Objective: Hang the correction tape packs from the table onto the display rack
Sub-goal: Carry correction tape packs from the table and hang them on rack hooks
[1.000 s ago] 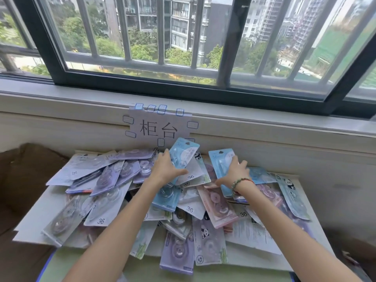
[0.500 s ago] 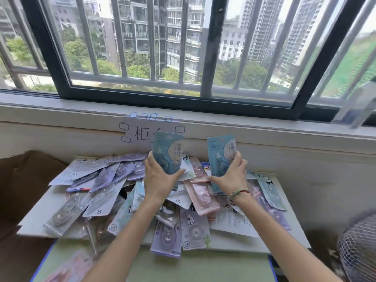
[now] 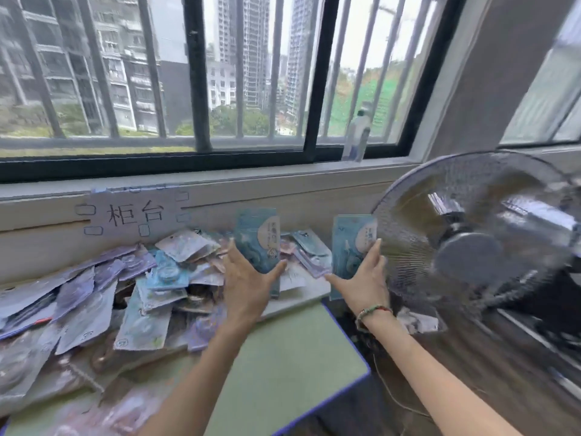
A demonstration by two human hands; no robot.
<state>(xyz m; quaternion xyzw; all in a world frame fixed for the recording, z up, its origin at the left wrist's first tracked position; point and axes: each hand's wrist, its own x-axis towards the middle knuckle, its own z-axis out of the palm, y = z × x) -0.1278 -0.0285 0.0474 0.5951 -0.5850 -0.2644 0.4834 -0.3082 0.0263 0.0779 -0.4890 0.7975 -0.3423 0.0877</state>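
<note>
My left hand [image 3: 250,283] grips a blue correction tape pack [image 3: 258,236] upright above the right end of the table. My right hand [image 3: 364,280], with a bead bracelet at the wrist, holds a second blue pack [image 3: 350,243] upright just past the table's right edge. A heap of several purple, pink and blue correction tape packs [image 3: 103,297] covers the left and middle of the green table [image 3: 283,366]. No display rack is in view. The picture is blurred by motion.
A standing fan [image 3: 471,243] fills the right side, close to my right hand. A paper sign [image 3: 133,215] is taped to the wall under the window sill. A plastic bottle [image 3: 356,133] stands on the sill. Dark floor lies right of the table.
Both hands lifted a blue pack each off the heap and carried them to the right. The view swung right, so the fan and the bottle came into sight.
</note>
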